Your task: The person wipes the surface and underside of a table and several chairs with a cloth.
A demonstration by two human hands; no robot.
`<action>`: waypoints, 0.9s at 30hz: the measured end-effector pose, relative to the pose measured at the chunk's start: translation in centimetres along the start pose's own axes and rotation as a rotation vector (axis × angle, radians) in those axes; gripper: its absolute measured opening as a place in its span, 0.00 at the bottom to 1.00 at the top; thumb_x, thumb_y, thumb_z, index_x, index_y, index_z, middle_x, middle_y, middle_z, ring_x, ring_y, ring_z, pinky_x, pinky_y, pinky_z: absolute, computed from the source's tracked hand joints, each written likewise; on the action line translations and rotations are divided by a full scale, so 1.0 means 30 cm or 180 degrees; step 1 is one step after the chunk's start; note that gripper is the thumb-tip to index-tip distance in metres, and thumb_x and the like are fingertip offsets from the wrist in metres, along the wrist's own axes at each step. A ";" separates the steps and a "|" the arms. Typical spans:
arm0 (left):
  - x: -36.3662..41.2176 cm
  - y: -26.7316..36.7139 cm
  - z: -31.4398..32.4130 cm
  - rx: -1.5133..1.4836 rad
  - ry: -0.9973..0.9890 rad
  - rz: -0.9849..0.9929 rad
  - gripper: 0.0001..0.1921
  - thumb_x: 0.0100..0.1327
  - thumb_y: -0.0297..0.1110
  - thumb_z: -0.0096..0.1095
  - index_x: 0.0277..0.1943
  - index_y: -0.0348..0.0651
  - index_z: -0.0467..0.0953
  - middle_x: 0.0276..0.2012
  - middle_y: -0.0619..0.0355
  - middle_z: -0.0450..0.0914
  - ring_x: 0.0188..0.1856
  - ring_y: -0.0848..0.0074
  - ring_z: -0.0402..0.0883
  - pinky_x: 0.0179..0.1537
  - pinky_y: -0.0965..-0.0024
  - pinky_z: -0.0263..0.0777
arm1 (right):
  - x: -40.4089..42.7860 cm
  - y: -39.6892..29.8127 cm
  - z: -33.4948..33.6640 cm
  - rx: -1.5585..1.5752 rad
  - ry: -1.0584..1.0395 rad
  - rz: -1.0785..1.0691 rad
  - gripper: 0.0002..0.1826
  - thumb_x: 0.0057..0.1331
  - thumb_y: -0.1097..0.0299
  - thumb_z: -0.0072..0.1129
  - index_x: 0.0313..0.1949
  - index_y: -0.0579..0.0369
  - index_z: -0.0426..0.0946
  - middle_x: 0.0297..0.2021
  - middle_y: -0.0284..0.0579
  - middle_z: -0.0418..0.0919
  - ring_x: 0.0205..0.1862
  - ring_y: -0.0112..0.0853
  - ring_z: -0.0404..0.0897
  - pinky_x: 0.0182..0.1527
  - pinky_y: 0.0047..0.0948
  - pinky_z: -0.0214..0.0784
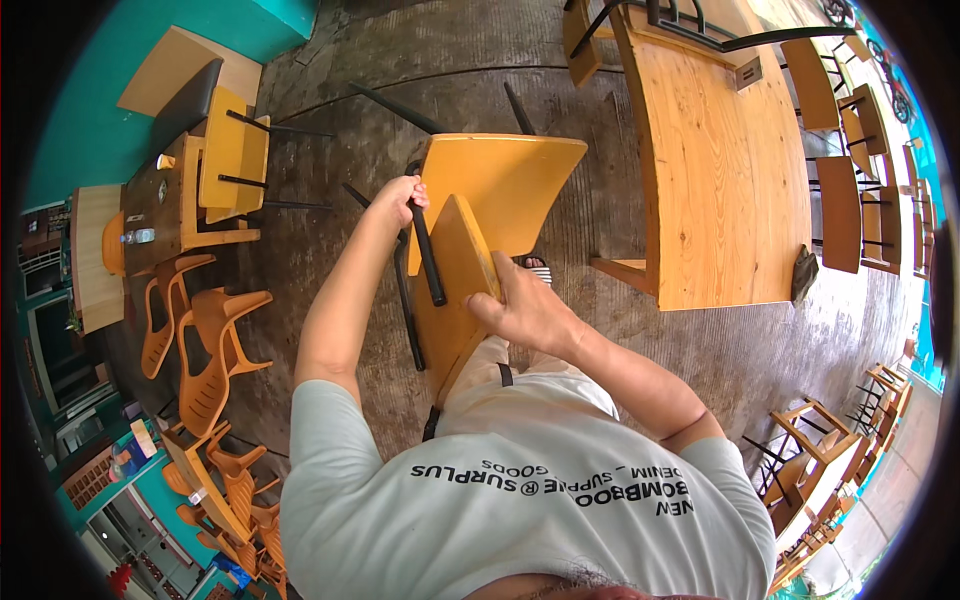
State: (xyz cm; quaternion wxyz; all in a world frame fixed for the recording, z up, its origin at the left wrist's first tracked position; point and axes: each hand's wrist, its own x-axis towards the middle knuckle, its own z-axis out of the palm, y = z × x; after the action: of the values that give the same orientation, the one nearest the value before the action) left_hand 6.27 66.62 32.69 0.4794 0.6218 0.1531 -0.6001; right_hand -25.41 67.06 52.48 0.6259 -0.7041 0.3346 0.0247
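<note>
A chair with yellow-brown wooden panels [502, 184] and black metal legs is tilted in front of my body. My left hand [405, 201] is closed around a black metal tube [426, 255] at the chair's left side. With thumb and fingers, my right hand [521, 307] grips the edge of the chair's nearer wooden panel [454, 300]. Two black legs [397, 109] point forward, away from me. Whether any leg touches the floor cannot be made out. Part of a foot in a striped sandal [538, 268] shows beyond my right hand.
To the right stands a long wooden table [720, 180] with an upturned chair's black frame [697, 30] on it and a dark cloth [805, 274] at its near edge. Orange plastic chairs [206, 360] and another table [150, 225] are on the left. The concrete floor [330, 45] is ribbed.
</note>
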 end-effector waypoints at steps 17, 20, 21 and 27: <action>-0.074 -0.006 0.149 0.1099 -0.0176 0.0874 0.22 0.80 0.47 0.41 0.55 0.33 0.71 0.44 0.51 0.80 0.42 0.68 0.81 0.42 0.66 0.75 | 0.227 -0.021 -0.190 0.0032 0.0848 -0.0338 0.30 0.61 0.50 0.56 0.35 0.77 0.77 0.30 0.72 0.82 0.40 0.59 0.85 0.48 0.48 0.76; -0.416 -0.123 0.225 0.2119 0.0148 0.2347 0.36 0.78 0.60 0.40 0.71 0.33 0.65 0.69 0.48 0.71 0.69 0.60 0.73 0.66 0.57 0.67 | 0.277 -0.048 -0.260 0.0277 0.0865 -0.0243 0.29 0.62 0.50 0.55 0.27 0.74 0.79 0.24 0.66 0.82 0.35 0.55 0.86 0.46 0.46 0.77; -0.587 -0.163 0.256 0.2286 -0.0244 0.2591 0.35 0.78 0.58 0.44 0.72 0.34 0.64 0.72 0.46 0.68 0.71 0.58 0.70 0.68 0.57 0.65 | 0.288 -0.063 -0.284 0.0448 0.0747 -0.0165 0.30 0.62 0.49 0.54 0.23 0.72 0.80 0.21 0.62 0.81 0.32 0.53 0.86 0.44 0.45 0.78; -0.764 -0.334 0.157 0.3698 0.0989 0.3168 0.30 0.75 0.41 0.56 0.73 0.34 0.61 0.66 0.36 0.72 0.69 0.51 0.71 0.65 0.56 0.68 | 0.397 -0.156 -0.210 0.0553 0.0364 -0.0164 0.38 0.65 0.36 0.53 0.42 0.70 0.80 0.24 0.55 0.84 0.31 0.44 0.87 0.43 0.42 0.79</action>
State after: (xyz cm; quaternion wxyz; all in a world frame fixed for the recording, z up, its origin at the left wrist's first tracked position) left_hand -9.58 76.74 49.87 0.2628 0.8456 -0.4172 -0.2044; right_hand -16.25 56.12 52.47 0.6648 -0.6558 0.3524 -0.0608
